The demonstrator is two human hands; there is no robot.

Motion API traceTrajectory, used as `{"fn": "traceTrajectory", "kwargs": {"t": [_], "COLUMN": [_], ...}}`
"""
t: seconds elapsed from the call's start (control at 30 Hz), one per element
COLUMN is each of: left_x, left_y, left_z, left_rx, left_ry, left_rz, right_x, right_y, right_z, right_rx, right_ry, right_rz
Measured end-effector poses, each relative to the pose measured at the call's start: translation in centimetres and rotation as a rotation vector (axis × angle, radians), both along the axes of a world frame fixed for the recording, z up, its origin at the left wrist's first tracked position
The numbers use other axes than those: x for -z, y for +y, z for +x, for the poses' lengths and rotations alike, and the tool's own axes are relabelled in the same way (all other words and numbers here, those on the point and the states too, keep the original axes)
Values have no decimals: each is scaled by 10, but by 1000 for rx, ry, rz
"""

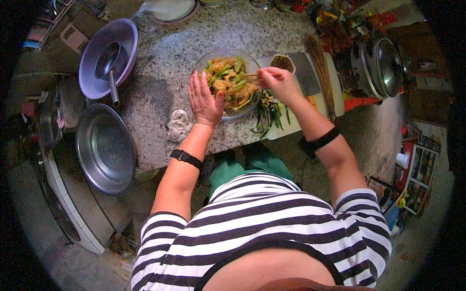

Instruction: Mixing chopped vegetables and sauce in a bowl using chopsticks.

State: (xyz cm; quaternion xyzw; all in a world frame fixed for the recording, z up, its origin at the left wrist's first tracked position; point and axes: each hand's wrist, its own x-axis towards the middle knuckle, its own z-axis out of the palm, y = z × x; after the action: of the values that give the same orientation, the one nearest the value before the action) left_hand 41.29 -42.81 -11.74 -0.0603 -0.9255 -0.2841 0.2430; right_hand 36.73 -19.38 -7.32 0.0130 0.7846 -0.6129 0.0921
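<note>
A clear glass bowl [227,52] of mixed food, with green cucumber-like pieces and pale orange shreds, stands on the speckled stone counter [160,72]. My left hand [205,98] lies flat with spread fingers against the bowl's left side, gripping nothing. In my right hand [278,83] are wooden chopsticks [251,76], their tips in the food at the bowl's right. Just beyond that hand is a small container of dark sauce or seasoning [282,62]. Green leafy stalks [271,116] lie on a pale cutting board [287,129] at the bowl's lower right.
A crumpled cloth [179,125] lies left of my left wrist. At the left are a purple basin [131,54] holding a metal ladle [113,87] and a wide metal basin [105,149]. A straw whisk broom [322,80] and a lidded pot [387,69] are at the right.
</note>
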Motion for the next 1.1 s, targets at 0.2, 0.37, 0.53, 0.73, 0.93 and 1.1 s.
{"fn": "traceTrajectory", "kwargs": {"t": [0.2,0.37,0.53,0.73,0.93,1.1], "left_x": [1,-2,0,-3,-4,-3], "left_y": [-11,-10,-2,-8,-6,-4], "left_z": [6,3,1,6,6,3], "left_rx": [-22,-22,-4,-26,-21,-4], "left_ry": [19,21,-15,-27,-46,-47], "left_rz": [14,19,40,53,52,52], "right_x": [-63,-81,-21,-70,-37,-11], "right_y": [-24,-26,-31,-11,12,-26], "right_z": [2,-52,-56,-19,-11,1], "right_rx": [-290,-371,-339,-288,-77,27], "right_ry": [-32,273,-24,-81,-209,-338], "right_rz": [-9,177,104,-18,105,-341]}}
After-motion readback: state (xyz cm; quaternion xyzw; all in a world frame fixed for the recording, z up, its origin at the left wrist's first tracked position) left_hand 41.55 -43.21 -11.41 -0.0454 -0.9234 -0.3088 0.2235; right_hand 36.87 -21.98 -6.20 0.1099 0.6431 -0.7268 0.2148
